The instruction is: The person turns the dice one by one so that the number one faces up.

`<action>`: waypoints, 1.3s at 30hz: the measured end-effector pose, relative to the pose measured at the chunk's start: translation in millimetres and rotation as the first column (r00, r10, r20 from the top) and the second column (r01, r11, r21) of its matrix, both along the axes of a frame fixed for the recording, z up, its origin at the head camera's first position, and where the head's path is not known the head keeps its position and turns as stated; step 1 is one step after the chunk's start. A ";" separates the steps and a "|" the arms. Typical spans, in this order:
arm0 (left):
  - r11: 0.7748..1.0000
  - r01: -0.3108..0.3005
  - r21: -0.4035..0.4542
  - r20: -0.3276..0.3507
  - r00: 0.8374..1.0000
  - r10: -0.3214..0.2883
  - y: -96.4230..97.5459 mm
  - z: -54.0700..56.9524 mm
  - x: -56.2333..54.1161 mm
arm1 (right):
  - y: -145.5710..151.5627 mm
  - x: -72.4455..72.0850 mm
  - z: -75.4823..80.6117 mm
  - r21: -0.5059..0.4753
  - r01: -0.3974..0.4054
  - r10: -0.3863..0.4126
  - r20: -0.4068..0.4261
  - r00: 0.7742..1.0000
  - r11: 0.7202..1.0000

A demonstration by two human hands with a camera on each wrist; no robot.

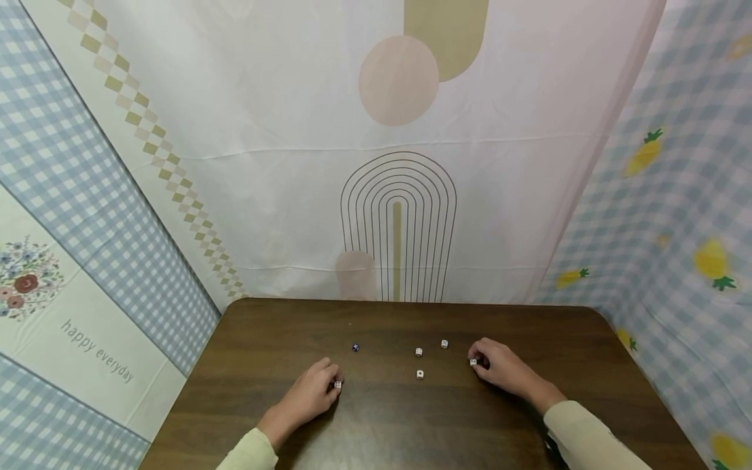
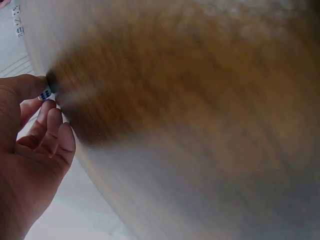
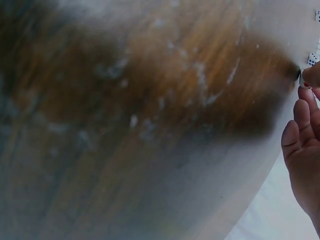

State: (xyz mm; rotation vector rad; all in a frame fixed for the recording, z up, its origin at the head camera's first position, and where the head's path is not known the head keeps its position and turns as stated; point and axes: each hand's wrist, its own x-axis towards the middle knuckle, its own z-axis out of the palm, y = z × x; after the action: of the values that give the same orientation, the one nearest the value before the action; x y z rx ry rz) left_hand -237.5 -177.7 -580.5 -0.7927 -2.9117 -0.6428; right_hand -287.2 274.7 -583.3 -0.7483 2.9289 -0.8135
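Observation:
My left hand [image 1: 308, 391] pinches a white die [image 1: 337, 385] between thumb and fingertips, low over the brown table. In the left wrist view that die [image 2: 45, 93] shows dark pips under the thumb. My right hand [image 1: 506, 367] pinches another white die [image 1: 472, 361] the same way at the right; in the right wrist view the thumb covers most of this die [image 3: 302, 80]. Between the hands lie three white dice: one nearer me [image 1: 420, 375], a second just behind it [image 1: 419, 352], and a third [image 1: 444, 344] closest to the right hand. A dark blue die [image 1: 355, 348] sits beyond the left hand.
The brown wooden table [image 1: 382, 431] has rounded far corners. A white patterned cloth [image 1: 282, 215] hangs along its far edge. Checked cloths hang at both sides, the right one [image 1: 664, 222] printed with pineapples.

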 end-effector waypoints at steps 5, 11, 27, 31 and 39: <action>1.000 0.003 0.007 -0.010 1.000 -0.003 0.2 -0.5 0.6 | -1.9 0.8 1.7 0.023 -0.002 0.002 -0.009 1.000 1.000; 1.000 -0.001 0.009 -0.044 0.999 0.002 0.0 -1.5 0.9 | -3.5 1.4 3.6 0.061 -0.008 0.009 -0.020 1.000 0.998; 1.000 0.001 0.016 -0.035 0.999 0.000 -0.7 -2.4 1.4 | -4.1 2.1 -0.8 0.049 0.005 -0.004 -0.012 1.000 0.999; 1.000 -0.003 0.014 -0.039 0.999 0.003 -0.7 -2.5 1.0 | -3.3 2.0 -1.2 0.039 0.027 -0.028 0.007 1.000 0.999; 1.000 -0.004 0.015 -0.052 0.999 0.005 -1.3 -1.6 1.9 | -8.2 2.6 0.2 0.038 0.010 -0.010 -0.002 1.000 0.999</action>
State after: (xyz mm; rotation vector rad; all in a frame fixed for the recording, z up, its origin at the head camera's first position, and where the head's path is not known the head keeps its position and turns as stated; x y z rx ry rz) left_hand -235.6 -179.0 -582.1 -0.7885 -2.8577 -0.6324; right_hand -284.6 266.5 -583.0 -0.7332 2.9431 -0.7554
